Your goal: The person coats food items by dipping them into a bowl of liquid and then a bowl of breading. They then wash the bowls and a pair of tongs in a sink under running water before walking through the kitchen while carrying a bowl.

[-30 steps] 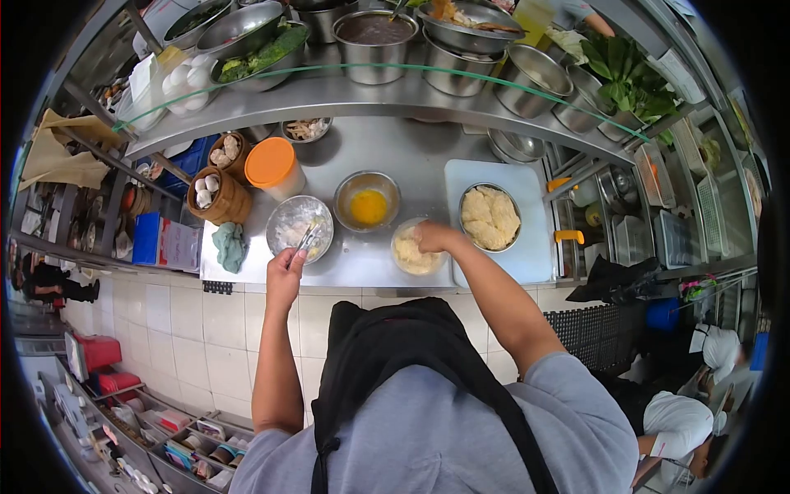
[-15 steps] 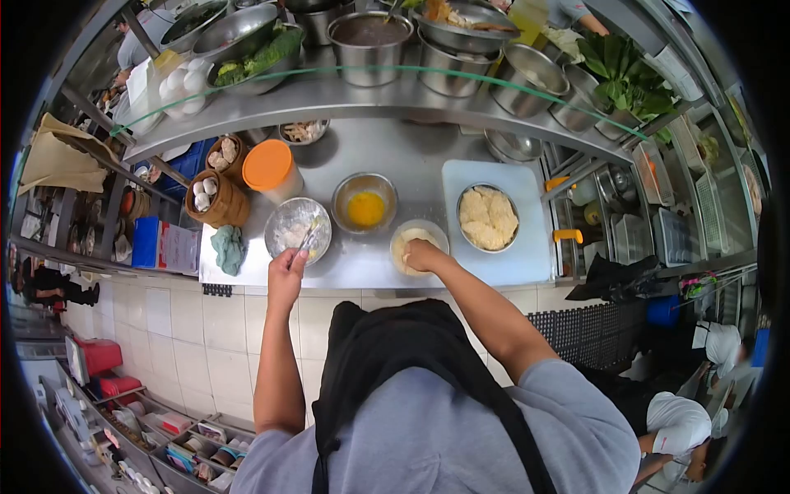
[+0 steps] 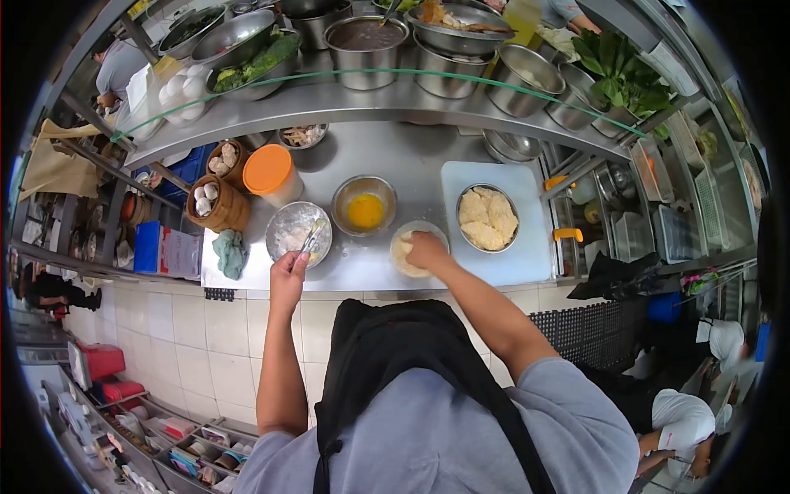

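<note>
My left hand (image 3: 288,270) is closed on metal tongs (image 3: 311,236), whose tips rest in a steel bowl of white flour (image 3: 289,226). My right hand (image 3: 426,250) reaches into a bowl of pale crumbs (image 3: 403,255); its fingertips are partly hidden, and what they hold cannot be made out. Between the hands, a little farther back, sits a steel bowl (image 3: 339,196) with yellow beaten egg (image 3: 366,212). On the white cutting board (image 3: 529,198) at the right stands a bowl of coated pale pieces (image 3: 488,219).
An orange-lidded tub (image 3: 267,169), bamboo steamers (image 3: 228,212) and a green cloth (image 3: 230,253) are at the left. A steel shelf (image 3: 370,105) with pots and bowls crosses above the table. Co-workers (image 3: 681,418) are at the lower right.
My right hand has shifted slightly within the crumb bowl. My left hand keeps its hold on the tongs over the flour bowl. The view has shifted a little.
</note>
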{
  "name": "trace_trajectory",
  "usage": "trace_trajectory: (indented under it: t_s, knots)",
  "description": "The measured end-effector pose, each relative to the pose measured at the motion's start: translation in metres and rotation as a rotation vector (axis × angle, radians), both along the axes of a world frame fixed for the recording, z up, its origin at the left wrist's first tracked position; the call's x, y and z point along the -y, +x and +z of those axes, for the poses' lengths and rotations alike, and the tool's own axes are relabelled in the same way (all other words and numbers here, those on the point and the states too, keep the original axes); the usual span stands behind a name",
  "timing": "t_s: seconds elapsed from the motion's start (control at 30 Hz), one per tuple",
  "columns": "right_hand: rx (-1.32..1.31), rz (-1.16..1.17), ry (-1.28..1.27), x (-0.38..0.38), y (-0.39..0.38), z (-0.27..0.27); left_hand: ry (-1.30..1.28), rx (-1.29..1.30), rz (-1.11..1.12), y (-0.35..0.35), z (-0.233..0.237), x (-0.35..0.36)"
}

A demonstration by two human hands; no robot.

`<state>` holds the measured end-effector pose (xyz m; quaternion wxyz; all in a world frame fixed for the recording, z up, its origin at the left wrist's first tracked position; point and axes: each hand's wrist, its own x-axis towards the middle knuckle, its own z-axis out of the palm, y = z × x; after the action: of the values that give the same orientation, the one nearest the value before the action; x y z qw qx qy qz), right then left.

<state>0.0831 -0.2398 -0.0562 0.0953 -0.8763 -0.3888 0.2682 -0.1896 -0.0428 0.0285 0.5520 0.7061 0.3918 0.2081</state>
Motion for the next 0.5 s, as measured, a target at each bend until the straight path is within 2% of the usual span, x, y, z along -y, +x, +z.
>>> trace_trajectory:
  t_s: [0.03, 0.1, 0.23, 0.3, 0.5]
  knots:
    - [-0.004, 0.004, -0.002, -0.005, 0.01, 0.014, 0.003, -0.002, 0.005, -0.002, 0.0, 0.001]
    - [-0.175, 0.165, -0.158, -0.01, 0.031, 0.037, -0.017, -0.025, 0.008, -0.007, 0.003, -0.001]
    - [-0.029, 0.109, -0.015, -0.006, 0.04, 0.021, -0.057, -0.021, 0.024, -0.01, 0.0, -0.004]
    - [-0.102, 0.148, -0.169, -0.007, 0.027, 0.004, -0.055, -0.011, 0.021, -0.008, -0.004, -0.004]
    - [-0.125, 0.082, -0.21, -0.001, 0.0, -0.01, -0.024, -0.027, 0.006, -0.005, 0.003, -0.001]
